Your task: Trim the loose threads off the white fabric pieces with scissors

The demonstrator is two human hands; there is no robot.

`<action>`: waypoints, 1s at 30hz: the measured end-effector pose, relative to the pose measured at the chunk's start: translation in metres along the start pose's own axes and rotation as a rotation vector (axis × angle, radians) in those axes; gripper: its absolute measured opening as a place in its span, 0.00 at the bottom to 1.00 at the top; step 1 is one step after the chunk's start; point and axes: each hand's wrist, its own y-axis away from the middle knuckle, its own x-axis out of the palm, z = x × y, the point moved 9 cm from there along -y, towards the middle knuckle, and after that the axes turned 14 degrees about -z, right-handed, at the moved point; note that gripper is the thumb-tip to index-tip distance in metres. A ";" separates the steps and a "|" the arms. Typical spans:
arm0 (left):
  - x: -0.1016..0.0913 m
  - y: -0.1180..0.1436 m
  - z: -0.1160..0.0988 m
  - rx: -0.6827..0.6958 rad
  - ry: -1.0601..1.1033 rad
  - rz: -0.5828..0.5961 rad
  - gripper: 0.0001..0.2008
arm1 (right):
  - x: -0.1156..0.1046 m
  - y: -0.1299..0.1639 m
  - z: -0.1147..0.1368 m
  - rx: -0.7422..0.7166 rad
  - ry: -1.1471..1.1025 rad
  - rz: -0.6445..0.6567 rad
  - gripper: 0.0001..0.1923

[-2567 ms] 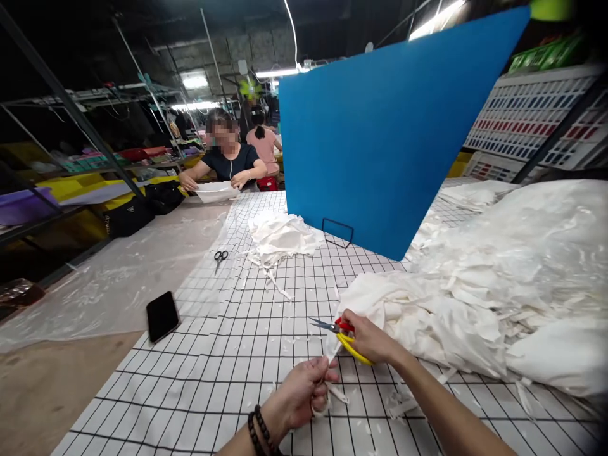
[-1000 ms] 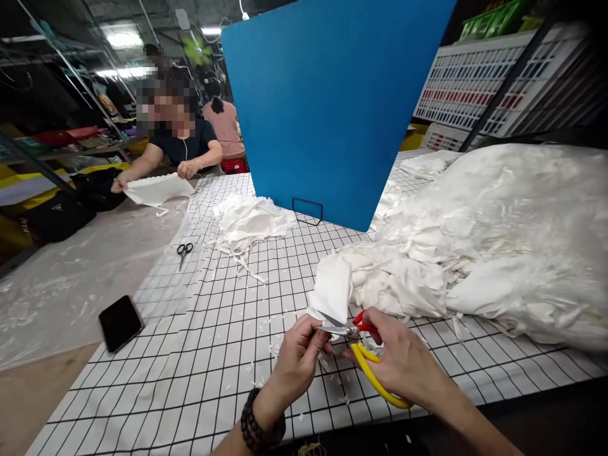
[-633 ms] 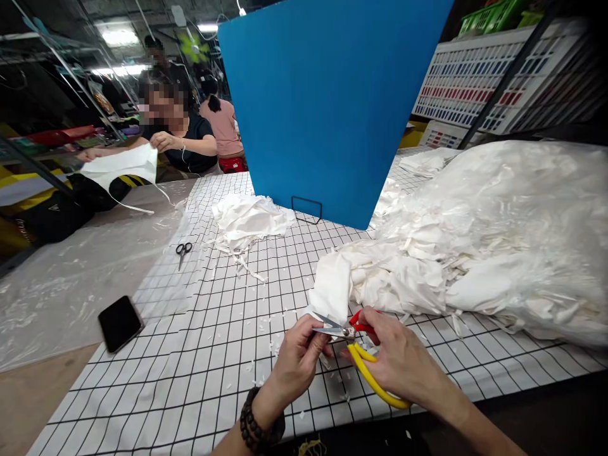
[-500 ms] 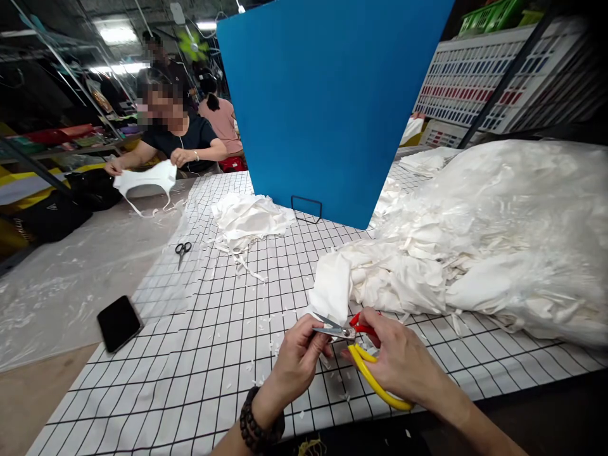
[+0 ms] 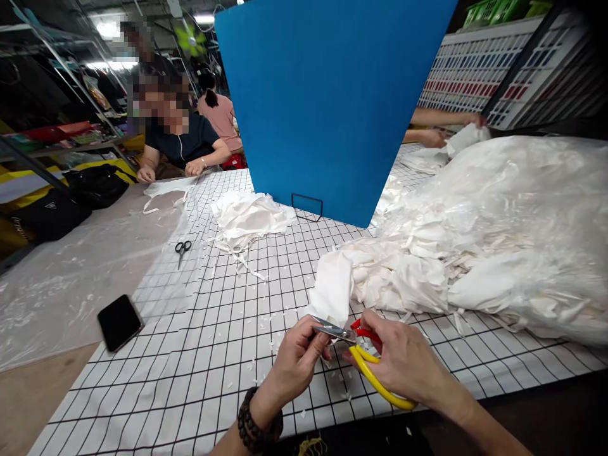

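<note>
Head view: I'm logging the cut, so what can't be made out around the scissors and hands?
- Scissors: blade tips hidden behind the left hand.
- White cloth piece: the edge at the blades is covered by fingers.
- Right hand: covers part of the yellow handle loop.
- Cloth pile: cut off by the right edge.

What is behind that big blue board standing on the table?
Past the blue board's right edge, another person's hands work white cloth, with a colour chart behind them. The board hides the rest of that person and the table directly behind it.
</note>
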 end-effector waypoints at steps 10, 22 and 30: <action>0.000 0.001 0.000 -0.038 0.008 0.027 0.11 | 0.006 -0.001 0.000 -0.038 -0.012 -0.041 0.14; 0.000 0.009 0.018 -0.135 0.097 0.034 0.11 | 0.014 0.004 0.000 -0.042 -0.113 0.049 0.18; -0.002 0.006 -0.003 -0.003 -0.099 0.073 0.12 | 0.015 0.005 0.001 -0.036 -0.138 0.097 0.19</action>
